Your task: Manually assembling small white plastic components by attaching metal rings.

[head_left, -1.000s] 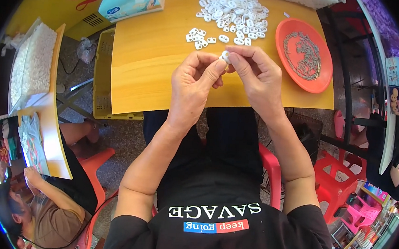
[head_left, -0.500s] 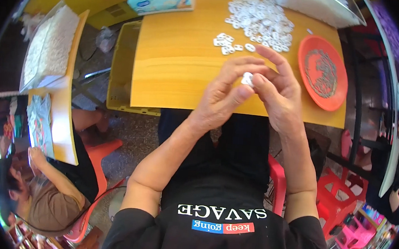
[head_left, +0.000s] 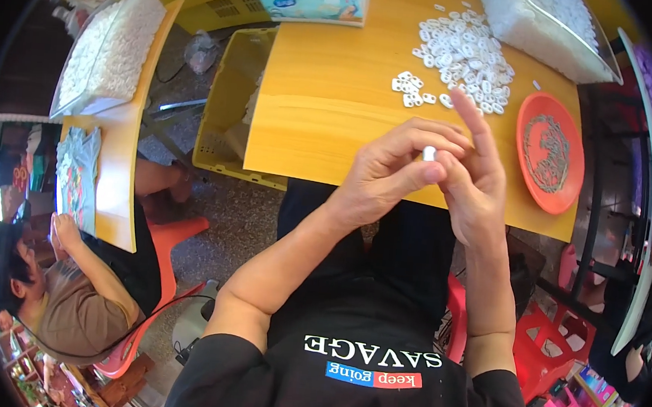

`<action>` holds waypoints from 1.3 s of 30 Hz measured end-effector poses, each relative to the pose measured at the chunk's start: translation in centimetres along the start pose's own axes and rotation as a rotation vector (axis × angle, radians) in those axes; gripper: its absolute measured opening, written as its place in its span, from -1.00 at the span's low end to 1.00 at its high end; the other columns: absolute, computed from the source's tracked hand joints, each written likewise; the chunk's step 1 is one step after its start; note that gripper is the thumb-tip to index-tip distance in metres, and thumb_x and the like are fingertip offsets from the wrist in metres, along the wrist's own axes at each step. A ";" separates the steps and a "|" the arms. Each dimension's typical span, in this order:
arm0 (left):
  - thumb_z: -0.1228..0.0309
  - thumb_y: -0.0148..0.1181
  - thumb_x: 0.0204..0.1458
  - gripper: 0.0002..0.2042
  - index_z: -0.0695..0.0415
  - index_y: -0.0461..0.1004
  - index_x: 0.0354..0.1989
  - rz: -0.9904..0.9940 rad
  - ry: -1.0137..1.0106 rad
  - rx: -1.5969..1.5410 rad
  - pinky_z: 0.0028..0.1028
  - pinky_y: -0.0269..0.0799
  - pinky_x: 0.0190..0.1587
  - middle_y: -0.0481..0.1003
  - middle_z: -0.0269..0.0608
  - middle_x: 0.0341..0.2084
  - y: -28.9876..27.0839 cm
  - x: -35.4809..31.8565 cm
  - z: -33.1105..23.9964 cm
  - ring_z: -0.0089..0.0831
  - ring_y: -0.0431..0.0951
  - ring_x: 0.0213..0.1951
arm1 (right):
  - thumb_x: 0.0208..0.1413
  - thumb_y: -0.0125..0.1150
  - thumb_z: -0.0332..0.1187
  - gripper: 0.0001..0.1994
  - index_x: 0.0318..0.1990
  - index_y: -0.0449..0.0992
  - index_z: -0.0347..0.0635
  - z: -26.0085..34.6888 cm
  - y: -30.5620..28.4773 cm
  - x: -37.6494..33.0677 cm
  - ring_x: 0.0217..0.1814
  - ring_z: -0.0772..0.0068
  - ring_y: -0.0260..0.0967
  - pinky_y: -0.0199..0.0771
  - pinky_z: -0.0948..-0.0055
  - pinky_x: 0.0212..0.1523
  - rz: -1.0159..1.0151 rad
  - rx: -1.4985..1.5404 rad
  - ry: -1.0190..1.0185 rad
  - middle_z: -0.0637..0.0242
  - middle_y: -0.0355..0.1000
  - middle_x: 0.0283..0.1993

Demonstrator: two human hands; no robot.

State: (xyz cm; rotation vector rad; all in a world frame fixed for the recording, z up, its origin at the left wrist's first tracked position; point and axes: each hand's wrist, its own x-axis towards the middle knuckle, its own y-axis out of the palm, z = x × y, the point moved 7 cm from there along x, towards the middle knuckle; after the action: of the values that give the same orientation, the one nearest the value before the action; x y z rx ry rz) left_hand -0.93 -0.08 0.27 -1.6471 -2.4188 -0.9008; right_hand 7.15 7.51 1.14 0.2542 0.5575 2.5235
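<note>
Above the near edge of the yellow table point(head_left: 317, 119), my two hands meet around a small white plastic piece point(head_left: 429, 153). My left hand point(head_left: 394, 163) pinches it between thumb and fingers. Against its other side press the fingers of my right hand point(head_left: 478, 192), whose index finger points up and away. Fingers hide most of the piece. Beyond my hands lies a heap of white oval pieces with holes point(head_left: 468, 54), with a smaller cluster of similar pieces point(head_left: 411, 89) beside it. An orange-red plate point(head_left: 550, 203) at the right carries many thin grey metal bits point(head_left: 548, 156).
A blue tissue pack point(head_left: 315, 0) and a clear box of white pieces point(head_left: 553, 38) stand at the table's far side. To the left are a yellow crate point(head_left: 209, 133), another box of white pieces point(head_left: 112, 53) and a seated person point(head_left: 87, 319). Red stools point(head_left: 552, 347) stand at right.
The view has shifted, so the table sits farther right in it. The white piece has turned between my fingers and shows a narrower side. Both hands stay together on it.
</note>
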 end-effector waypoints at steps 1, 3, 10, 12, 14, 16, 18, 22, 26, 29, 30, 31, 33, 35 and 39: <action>0.50 0.14 0.19 -0.79 0.25 0.49 -0.03 -0.044 -0.089 0.002 -0.52 0.40 -0.02 0.45 -0.13 -0.03 -0.7 -0.5 -0.1 -0.47 0.46 -0.02 | 0.23 0.14 -0.50 -0.36 0.42 0.03 -0.20 -0.3 0.3 0.3 -0.08 0.53 0.41 0.44 0.49 -0.03 0.047 -0.078 0.048 0.24 0.44 -0.06; 0.50 0.14 0.19 -0.78 0.25 0.49 0.00 -0.171 -0.175 0.118 -0.56 0.40 -0.05 0.48 -0.21 -0.12 -3.0 -0.9 -1.4 -0.55 0.47 -0.12 | 0.23 0.17 -0.46 -0.54 0.28 0.31 -0.22 -0.6 -0.6 0.7 -0.24 0.55 0.41 0.43 0.55 -0.22 0.067 -0.293 0.090 0.28 0.50 -0.19; 0.48 0.21 0.15 -0.74 0.19 0.53 0.02 -0.651 -0.059 0.920 -0.68 0.37 -0.20 0.47 -0.43 -0.33 -18.2 -1.6 -8.8 -0.69 0.43 -0.29 | 0.13 0.25 -0.47 -0.88 -0.20 0.58 -0.30 2.5 -5.0 3.0 -0.42 0.44 0.42 0.40 0.51 -0.39 -0.115 -1.185 -0.245 0.22 0.49 -0.31; 0.35 0.28 0.11 -0.57 0.18 0.42 0.15 -0.632 -0.124 1.263 -0.44 0.37 0.00 0.46 -0.18 -0.09 -23.8 -3.0 -9.6 -0.43 0.45 -0.06 | 0.12 0.26 -0.46 -0.90 -0.23 0.59 -0.26 2.5 -4.9 4.0 -0.48 0.32 0.42 0.42 0.44 -0.40 -0.126 -1.173 -0.314 0.23 0.47 -0.33; 0.26 0.28 0.10 -0.45 0.16 0.31 0.24 -0.652 -0.178 1.412 -0.25 0.27 0.17 0.34 0.01 0.13 -24.2 -3.0 -9.8 -0.19 0.36 0.15 | 0.09 0.28 -0.42 -0.91 -0.26 0.61 -0.19 2.4 -4.9 4.8 -0.44 0.27 0.42 0.44 0.34 -0.39 -0.113 -1.272 -0.450 0.25 0.47 -0.32; 0.28 0.27 0.11 -0.48 0.16 0.33 0.23 -0.628 -0.109 1.400 -0.27 0.28 0.16 0.35 -0.01 0.12 -22.8 -3.1 -9.6 -0.21 0.37 0.14 | 0.07 0.29 -0.40 -0.91 -0.28 0.62 -0.16 1.9 -4.4 5.6 -0.37 0.25 0.43 0.45 0.31 -0.35 -0.086 -1.358 -0.496 0.26 0.46 -0.33; 0.34 0.23 0.14 -0.55 0.16 0.35 0.20 -0.593 -0.004 1.354 -0.31 0.31 0.16 0.37 -0.08 0.11 -19.5 -2.5 -9.2 -0.28 0.38 0.13 | 0.05 0.30 -0.38 -0.92 -0.31 0.62 -0.13 1.6 -3.7 6.2 -0.30 0.23 0.43 0.46 0.27 -0.31 -0.051 -1.442 -0.544 0.27 0.45 -0.34; 0.45 0.22 0.12 -0.64 0.19 0.42 0.11 -0.429 0.146 1.320 -0.32 0.30 0.17 0.43 -0.11 0.04 -12.8 -1.0 -8.3 -0.27 0.41 0.11 | 0.01 0.32 -0.35 -0.91 -0.35 0.62 -0.10 0.7 -2.8 6.9 -0.18 0.23 0.38 0.45 0.27 -0.23 0.047 -1.644 -0.553 0.30 0.41 -0.34; 0.52 0.24 0.07 -0.66 0.21 0.46 0.05 -0.322 0.180 1.313 -0.32 0.33 0.12 0.45 -0.04 -0.04 -8.2 -0.4 -6.9 -0.19 0.45 0.05 | 0.00 0.32 -0.34 -0.90 -0.35 0.61 -0.13 0.3 -2.5 7.0 -0.21 0.22 0.37 0.45 0.28 -0.24 0.089 -1.678 -0.540 0.29 0.41 -0.36; 0.56 0.22 0.07 -0.75 0.23 0.50 -0.05 -0.276 0.140 1.151 -0.39 0.41 -0.05 0.50 -0.08 -0.19 -6.3 0.0 -4.9 -0.28 0.51 -0.12 | 0.07 0.28 -0.35 -0.88 -0.28 0.60 -0.17 1.0 -2.3 6.0 -0.27 0.24 0.38 0.42 0.32 -0.26 0.051 -1.607 -0.574 0.29 0.43 -0.35; 0.58 0.21 0.08 -0.79 0.24 0.52 -0.09 -0.235 0.095 1.061 -0.43 0.44 -0.12 0.51 -0.11 -0.24 -5.7 0.3 -4.0 -0.32 0.53 -0.19 | 0.07 0.28 -0.35 -0.88 -0.28 0.60 -0.17 1.1 -2.3 5.7 -0.27 0.24 0.38 0.42 0.32 -0.26 0.046 -1.610 -0.571 0.29 0.43 -0.35; 0.61 0.18 0.09 -0.83 0.26 0.53 -0.14 -0.228 0.144 1.011 -0.49 0.44 -0.23 0.52 -0.14 -0.30 -4.7 0.7 -3.8 -0.40 0.53 -0.29 | 0.11 0.27 -0.33 -0.86 -0.26 0.60 -0.19 1.3 -2.6 5.4 -0.31 0.33 0.38 0.40 0.39 -0.29 0.019 -1.464 -0.523 0.33 0.44 -0.36; 0.61 0.18 0.09 -0.83 0.25 0.52 -0.13 -0.221 0.107 0.935 -0.50 0.44 -0.25 0.52 -0.14 -0.30 -3.8 1.1 -2.8 -0.41 0.53 -0.29 | 0.14 0.26 -0.32 -0.85 -0.25 0.60 -0.20 1.8 -2.6 4.6 -0.35 0.43 0.38 0.39 0.47 -0.32 -0.012 -1.318 -0.473 0.37 0.46 -0.36; 0.62 0.18 0.09 -0.82 0.25 0.52 -0.12 -0.210 0.070 0.855 -0.51 0.44 -0.26 0.52 -0.15 -0.30 -3.2 1.5 -1.6 -0.43 0.53 -0.29 | 0.21 0.22 -0.28 -0.82 -0.19 0.59 -0.21 -0.5 -4.5 4.2 -0.37 0.65 0.33 0.34 0.62 -0.35 -0.084 -0.576 0.083 0.47 0.47 -0.32; 0.60 0.22 0.08 -0.82 0.24 0.52 -0.13 -0.223 0.102 0.737 -0.50 0.44 -0.27 0.51 -0.18 -0.31 -1.7 2.1 -0.7 -0.44 0.53 -0.29 | 0.22 0.24 -0.19 -0.75 -0.22 0.58 -0.21 -1.6 -4.7 2.7 -0.42 0.74 0.23 0.30 0.65 -0.37 -0.133 -0.152 0.210 0.52 0.44 -0.35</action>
State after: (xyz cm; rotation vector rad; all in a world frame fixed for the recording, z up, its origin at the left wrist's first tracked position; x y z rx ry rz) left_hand -3.46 0.86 0.93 -1.0486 -2.4461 -0.0533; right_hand 6.60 12.12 -2.15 -0.1022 0.4435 2.4620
